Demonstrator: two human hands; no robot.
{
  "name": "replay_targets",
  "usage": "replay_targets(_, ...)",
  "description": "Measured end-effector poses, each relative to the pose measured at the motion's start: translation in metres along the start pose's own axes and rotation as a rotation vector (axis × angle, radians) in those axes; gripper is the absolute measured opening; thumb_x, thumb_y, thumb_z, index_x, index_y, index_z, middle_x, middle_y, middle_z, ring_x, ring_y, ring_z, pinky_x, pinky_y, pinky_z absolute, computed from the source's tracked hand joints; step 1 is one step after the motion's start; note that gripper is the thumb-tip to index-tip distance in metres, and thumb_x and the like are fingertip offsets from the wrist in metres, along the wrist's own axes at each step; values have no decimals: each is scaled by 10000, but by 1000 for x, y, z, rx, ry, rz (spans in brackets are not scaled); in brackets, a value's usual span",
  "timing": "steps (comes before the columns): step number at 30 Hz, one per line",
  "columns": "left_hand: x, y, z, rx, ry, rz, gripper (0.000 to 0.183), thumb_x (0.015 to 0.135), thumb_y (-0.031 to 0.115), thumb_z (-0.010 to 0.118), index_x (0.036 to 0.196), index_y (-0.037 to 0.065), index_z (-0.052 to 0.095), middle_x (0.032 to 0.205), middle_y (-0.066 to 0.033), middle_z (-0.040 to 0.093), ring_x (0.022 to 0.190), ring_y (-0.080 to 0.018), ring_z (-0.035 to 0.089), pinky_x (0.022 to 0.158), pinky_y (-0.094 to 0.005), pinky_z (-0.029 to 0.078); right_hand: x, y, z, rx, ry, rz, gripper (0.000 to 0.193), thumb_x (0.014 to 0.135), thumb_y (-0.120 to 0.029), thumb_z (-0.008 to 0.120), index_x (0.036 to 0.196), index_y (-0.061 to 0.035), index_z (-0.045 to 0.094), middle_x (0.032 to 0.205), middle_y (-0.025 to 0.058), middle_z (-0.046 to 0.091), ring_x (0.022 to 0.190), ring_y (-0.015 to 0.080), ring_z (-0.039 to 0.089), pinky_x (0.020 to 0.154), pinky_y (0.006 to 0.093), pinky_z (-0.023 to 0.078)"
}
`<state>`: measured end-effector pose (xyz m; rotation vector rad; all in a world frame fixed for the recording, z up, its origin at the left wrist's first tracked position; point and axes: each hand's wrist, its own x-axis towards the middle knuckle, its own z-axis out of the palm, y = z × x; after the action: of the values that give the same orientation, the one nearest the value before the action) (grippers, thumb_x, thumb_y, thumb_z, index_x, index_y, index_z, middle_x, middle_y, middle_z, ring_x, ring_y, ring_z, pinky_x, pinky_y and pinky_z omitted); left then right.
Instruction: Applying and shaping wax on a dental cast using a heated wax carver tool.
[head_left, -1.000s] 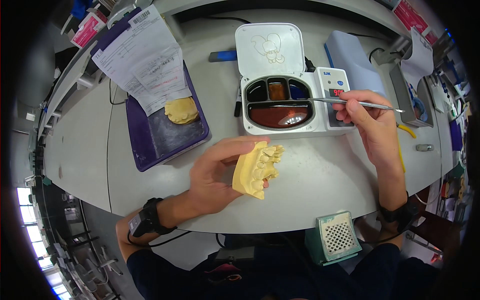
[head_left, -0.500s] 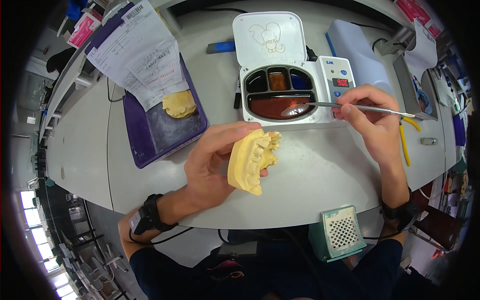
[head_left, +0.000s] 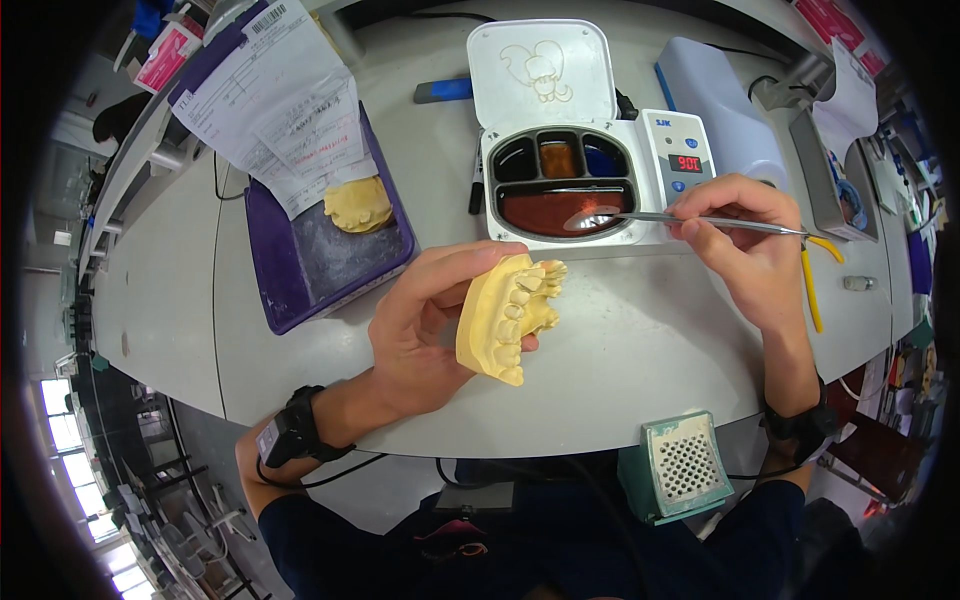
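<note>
With our left grip (head_left: 425,335) clamped around the yellow dental cast (head_left: 487,325) above the worktop (head_left: 640,360) and our right grip (head_left: 748,245) pinching the metal tool (head_left: 650,217), we judge a dip into the red-brown liquid (head_left: 540,212) in hand, but cannot tell what remains undone on the cast.

From afar I see a matt, chalky model (head_left: 490,322), a metal tool (head_left: 645,216) (quite shiny) and creased paper (head_left: 285,105) far left.
</note>
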<state>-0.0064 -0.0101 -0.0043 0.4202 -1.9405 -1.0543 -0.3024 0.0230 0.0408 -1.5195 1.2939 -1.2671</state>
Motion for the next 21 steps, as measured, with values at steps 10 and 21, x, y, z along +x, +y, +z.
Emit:
replay_targets(10,-1,-1,0,-37,-16,2,711,759,10,812,1325,41,382,1289,-271,561,1141,-289,626,949,-382,559,-2,-4,9,-87,17,-28,96,795,13,673,886,23,701,880,68,691,800,102,638,734,230,497)
replay_targets(21,1,1,4,-191,-15,-19,662,806,-144,688,1390,-12,405,1379,-278,499,1178,-316,606,981,-385,544,-4,-3,8,234,-297,-143,135,724,47,661,847,14,708,861,111,707,816,174,649,772,280,500)
